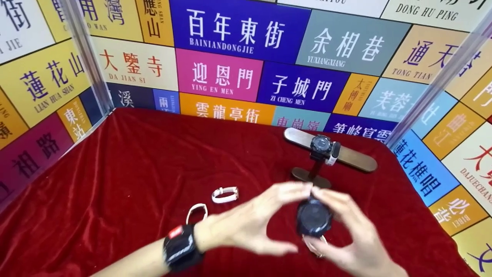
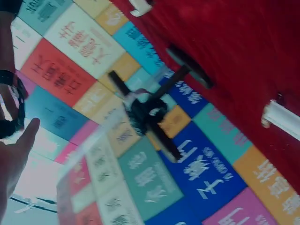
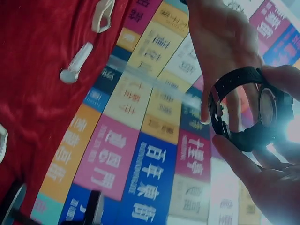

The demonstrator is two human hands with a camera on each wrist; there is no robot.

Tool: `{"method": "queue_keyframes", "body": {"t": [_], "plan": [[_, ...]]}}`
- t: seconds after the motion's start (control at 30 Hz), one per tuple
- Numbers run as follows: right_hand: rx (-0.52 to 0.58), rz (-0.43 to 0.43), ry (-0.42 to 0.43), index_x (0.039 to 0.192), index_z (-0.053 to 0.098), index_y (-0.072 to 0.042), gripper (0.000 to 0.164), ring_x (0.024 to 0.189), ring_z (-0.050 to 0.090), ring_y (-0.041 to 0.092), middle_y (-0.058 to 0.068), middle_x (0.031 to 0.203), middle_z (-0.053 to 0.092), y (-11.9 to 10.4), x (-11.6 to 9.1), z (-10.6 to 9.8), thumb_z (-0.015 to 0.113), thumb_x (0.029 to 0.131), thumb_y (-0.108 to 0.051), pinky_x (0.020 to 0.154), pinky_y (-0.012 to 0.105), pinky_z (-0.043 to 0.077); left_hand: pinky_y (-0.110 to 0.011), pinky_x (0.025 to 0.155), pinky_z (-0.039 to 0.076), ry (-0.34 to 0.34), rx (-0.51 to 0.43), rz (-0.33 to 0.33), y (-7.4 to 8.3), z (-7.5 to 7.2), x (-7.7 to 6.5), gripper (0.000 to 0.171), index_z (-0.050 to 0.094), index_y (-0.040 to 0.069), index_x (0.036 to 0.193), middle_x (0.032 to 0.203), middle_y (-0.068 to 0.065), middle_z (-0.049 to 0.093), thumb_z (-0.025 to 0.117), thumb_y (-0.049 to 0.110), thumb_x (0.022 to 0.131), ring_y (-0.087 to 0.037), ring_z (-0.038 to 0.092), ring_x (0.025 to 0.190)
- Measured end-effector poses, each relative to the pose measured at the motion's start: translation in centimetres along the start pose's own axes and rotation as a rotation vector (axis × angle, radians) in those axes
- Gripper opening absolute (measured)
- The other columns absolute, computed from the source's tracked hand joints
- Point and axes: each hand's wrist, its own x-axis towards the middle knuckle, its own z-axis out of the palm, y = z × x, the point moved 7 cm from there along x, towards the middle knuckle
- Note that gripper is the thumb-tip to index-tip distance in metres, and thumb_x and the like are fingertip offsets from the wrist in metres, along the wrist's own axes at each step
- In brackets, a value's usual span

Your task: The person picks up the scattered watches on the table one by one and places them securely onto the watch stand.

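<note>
A black wristwatch with a round face is between my two hands. My right hand pinches it between thumb and fingers. In the right wrist view its black strap forms a closed loop, tilted on its side. My left hand reaches to the watch's far end with fairly straight fingers, its thumb stretched out and apart. Whether those fingertips touch the strap is unclear. In the left wrist view, the black watch shows only partly at the left edge, above the left thumb.
Beyond the hands stands a dark T-bar stand bearing a black watch and a white-strapped band. Two pale wristbands, one upright loop and one by the left wrist, lie on red cloth. Another pale band lies below the watch.
</note>
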Motion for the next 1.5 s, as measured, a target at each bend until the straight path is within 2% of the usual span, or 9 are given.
{"method": "queue_keyframes", "body": {"t": [0.1,0.23,0.33,0.53,0.73,0.87,1.07,1.3,1.5], "plan": [[-0.057,0.134,0.043,0.129,0.055,0.016,0.067,0.123,0.059,0.012,0.022,0.128,0.059,2.4,-0.6,-1.9,0.087,0.074,-0.003,0.092,0.015,0.055,-0.037,0.125,0.031,0.011,-0.011,-0.064,-3.4,0.0,1.0,0.082,0.031,-0.007,0.148,0.154,-0.022,0.038,0.075,0.026,0.088,-0.028,0.036,0.147],[-0.129,0.311,0.113,0.133,0.055,0.011,0.084,0.118,0.061,0.011,0.015,0.131,0.058,6.0,-1.5,-5.1,0.083,0.056,0.026,0.094,0.017,0.054,-0.030,0.124,0.029,-0.051,-0.022,-0.302,-9.5,0.0,2.1,0.063,0.041,-0.003,0.147,0.151,-0.018,0.045,0.068,0.020,0.095,-0.025,0.041,0.145],[-0.174,0.424,0.158,0.137,0.054,0.007,0.084,0.115,0.061,0.009,0.007,0.132,0.056,8.8,-2.0,-7.5,0.079,0.059,0.029,0.096,0.017,0.053,-0.025,0.121,0.033,-0.111,-0.033,-0.458,-13.5,-0.5,3.0,0.052,0.051,0.003,0.142,0.147,-0.012,0.053,0.067,0.018,0.096,-0.021,0.047,0.140],[-0.279,0.636,0.200,0.143,0.051,-0.002,0.079,0.114,0.053,-0.002,-0.014,0.126,0.049,14.5,-3.5,-11.7,0.078,0.071,0.018,0.092,0.003,0.047,-0.029,0.120,0.037,-0.153,0.017,-0.610,-18.5,-1.8,4.0,0.047,0.057,0.004,0.137,0.141,-0.010,0.058,0.070,0.014,0.094,-0.022,0.050,0.137],[-0.344,0.772,0.077,0.148,0.046,-0.007,0.075,0.108,0.046,-0.014,-0.013,0.125,0.043,19.2,-5.9,-13.3,0.080,0.081,-0.001,0.085,-0.003,0.044,-0.034,0.127,0.024,-0.267,0.063,-0.764,-21.8,-0.5,3.5,0.058,0.045,0.004,0.148,0.157,-0.013,0.043,0.067,0.007,0.095,-0.025,0.035,0.150],[-0.286,0.790,0.019,0.150,0.042,-0.005,0.075,0.102,0.050,-0.017,-0.007,0.131,0.043,21.2,-6.6,-13.0,0.078,0.084,-0.002,0.080,0.000,0.048,-0.033,0.127,0.025,-0.252,0.041,-0.795,-23.0,0.9,3.9,0.059,0.046,0.005,0.148,0.159,-0.013,0.041,0.066,0.002,0.093,-0.026,0.036,0.150],[-0.117,0.712,0.025,0.148,0.044,-0.006,0.074,0.109,0.055,-0.011,-0.021,0.129,0.050,22.9,-6.0,-11.6,0.074,0.082,0.010,0.084,0.005,0.051,-0.029,0.124,0.029,-0.285,0.055,-0.819,-24.1,3.3,5.0,0.061,0.050,0.007,0.147,0.156,-0.011,0.045,0.071,0.001,0.089,-0.026,0.041,0.147],[0.109,0.694,0.079,0.143,0.047,-0.003,0.071,0.110,0.062,-0.007,-0.013,0.127,0.059,23.8,-6.4,-10.4,0.071,0.080,0.018,0.084,0.008,0.054,-0.030,0.121,0.035,-0.296,0.135,-0.727,-24.6,4.5,5.4,0.046,0.056,0.000,0.140,0.148,-0.016,0.054,0.061,-0.006,0.094,-0.027,0.048,0.142],[-0.088,0.692,0.013,0.142,0.050,-0.001,0.069,0.110,0.058,-0.012,-0.020,0.125,0.057,24.4,-6.2,-10.4,0.077,0.080,0.009,0.093,0.002,0.045,-0.030,0.117,0.041,-0.292,0.163,-0.676,-24.4,4.5,4.9,0.045,0.057,0.001,0.139,0.146,-0.016,0.056,0.056,-0.008,0.096,-0.028,0.053,0.137]]}}
